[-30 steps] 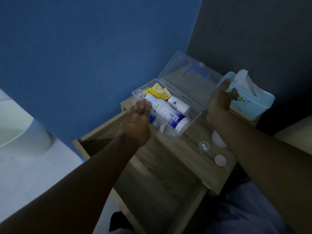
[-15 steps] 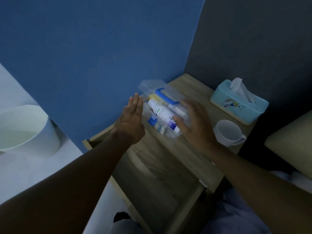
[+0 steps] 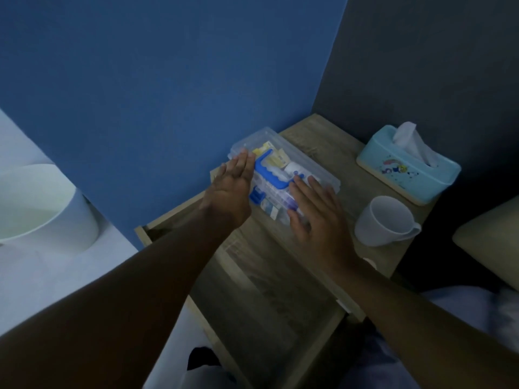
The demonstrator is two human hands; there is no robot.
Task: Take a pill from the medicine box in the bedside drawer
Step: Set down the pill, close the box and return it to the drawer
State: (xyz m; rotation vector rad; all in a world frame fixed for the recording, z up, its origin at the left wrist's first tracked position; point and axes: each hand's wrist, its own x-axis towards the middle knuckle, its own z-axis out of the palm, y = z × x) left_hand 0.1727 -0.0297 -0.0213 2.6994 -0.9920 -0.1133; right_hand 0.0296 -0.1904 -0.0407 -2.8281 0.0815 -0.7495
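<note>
At the bottom centre of the frame the pulled-out wooden bedside drawer (image 3: 261, 299) gapes below your flat, holding-nothing right hand (image 3: 314, 211) and left hand (image 3: 230, 189), which flank the clear plastic medicine box with a blue handle (image 3: 314, 167), its long axis running upper left to lower right.

Medicine box (image 3: 306, 161) on nightstand (image 3: 337, 141) top, left edge, above open drawer (image 3: 269, 299). Mug (image 3: 384, 224) right of box near front edge. Tissue box (image 3: 407, 169) at back right corner.
</note>
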